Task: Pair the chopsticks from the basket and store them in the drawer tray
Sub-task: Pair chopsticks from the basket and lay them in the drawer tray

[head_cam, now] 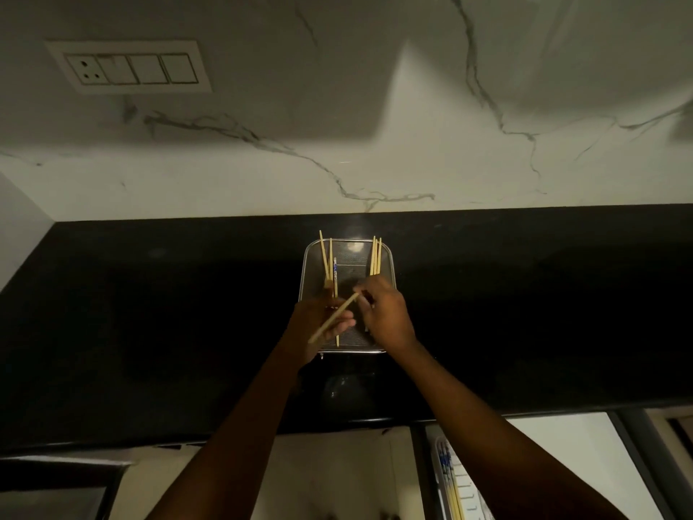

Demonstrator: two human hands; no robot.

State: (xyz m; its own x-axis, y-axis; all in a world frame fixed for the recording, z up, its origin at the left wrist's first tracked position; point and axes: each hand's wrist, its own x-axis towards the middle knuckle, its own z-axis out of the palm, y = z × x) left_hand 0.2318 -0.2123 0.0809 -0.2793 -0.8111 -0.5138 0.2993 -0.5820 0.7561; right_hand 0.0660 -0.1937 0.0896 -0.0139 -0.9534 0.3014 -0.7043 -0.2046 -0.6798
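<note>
A metal mesh basket (386, 257) stands on the black counter with several pale wooden chopsticks leaning in it, one group at its left wall (327, 257) and another at its right (376, 257). Both of my hands are over the basket's near half. My left hand (318, 319) holds a single chopstick (333, 317) that slants from lower left to upper right. My right hand (386, 313) has its fingers closed at that chopstick's upper tip. Lower right, the open drawer tray (476, 493) holds a few chopsticks (452, 489) lying lengthwise.
The black counter (150, 332) runs wide on both sides of the basket, backed by a white marble wall with a switch plate (131, 67) at upper left. The counter's front edge is just above the open drawer.
</note>
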